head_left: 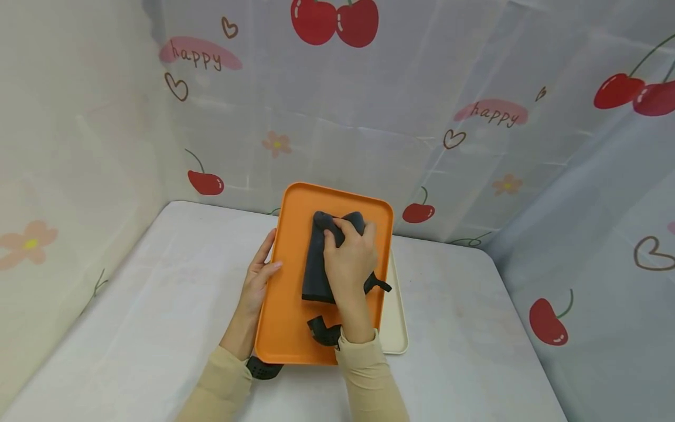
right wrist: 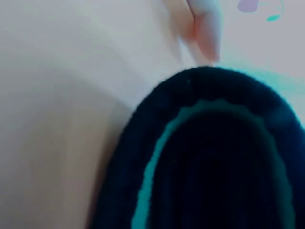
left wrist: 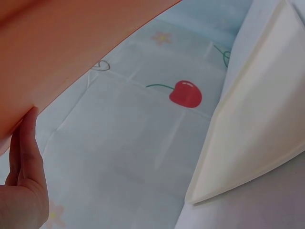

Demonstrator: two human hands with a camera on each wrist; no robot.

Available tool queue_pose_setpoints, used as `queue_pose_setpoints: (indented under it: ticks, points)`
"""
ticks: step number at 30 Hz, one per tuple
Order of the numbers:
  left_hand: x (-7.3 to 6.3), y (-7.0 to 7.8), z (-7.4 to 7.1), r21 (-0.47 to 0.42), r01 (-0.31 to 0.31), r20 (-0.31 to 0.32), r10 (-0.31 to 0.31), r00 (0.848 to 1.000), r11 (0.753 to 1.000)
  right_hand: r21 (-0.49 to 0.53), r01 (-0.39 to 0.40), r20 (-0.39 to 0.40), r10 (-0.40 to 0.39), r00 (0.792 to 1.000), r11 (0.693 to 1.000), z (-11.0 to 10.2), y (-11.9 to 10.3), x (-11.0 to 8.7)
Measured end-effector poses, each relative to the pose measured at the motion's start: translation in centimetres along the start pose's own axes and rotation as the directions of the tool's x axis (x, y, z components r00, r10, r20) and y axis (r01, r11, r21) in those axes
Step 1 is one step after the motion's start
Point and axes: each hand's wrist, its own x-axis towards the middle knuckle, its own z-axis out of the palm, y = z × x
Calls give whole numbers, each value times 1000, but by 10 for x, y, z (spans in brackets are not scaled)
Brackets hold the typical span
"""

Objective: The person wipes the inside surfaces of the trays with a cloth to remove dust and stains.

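Cherry-print curtain (head_left: 348,158) behind a white table (head_left: 464,305).
At left, the left hand (head_left: 255,284) pinches the edge of a raised, tilted orange tray (head_left: 290,258), thumb in front, fingers behind; against the tray's face lies a dark grey cloth (head_left: 319,275), its upper part pinched by the right hand (head_left: 350,255), which reaches across and covers some of it; farther right, a cream tray (head_left: 395,316) shows, mostly hidden behind the orange one.

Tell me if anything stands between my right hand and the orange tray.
Yes, the dark cloth: your right hand pinches it over the middle of the orange tray. Nothing else shows between them.
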Motion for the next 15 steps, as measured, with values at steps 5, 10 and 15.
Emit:
queue_pose_setpoints:
  ticks: [5, 10, 15]
  points:
    - [-1, -1, 2, -8, -2, 15, 2, 1000, 1000, -18, 83, -4, -83, 997, 996, 6, -15, -4]
    - [-1, -3, 2, -39, -13, 54, 15, 998, 999, -9, 147, 13, -147, 989, 989, 12, -27, -9]
    - [0, -5, 1, -9, -29, 67, 30, 997, 1000, -1, 194, 21, -194, 981, 981, 15, -32, -14]
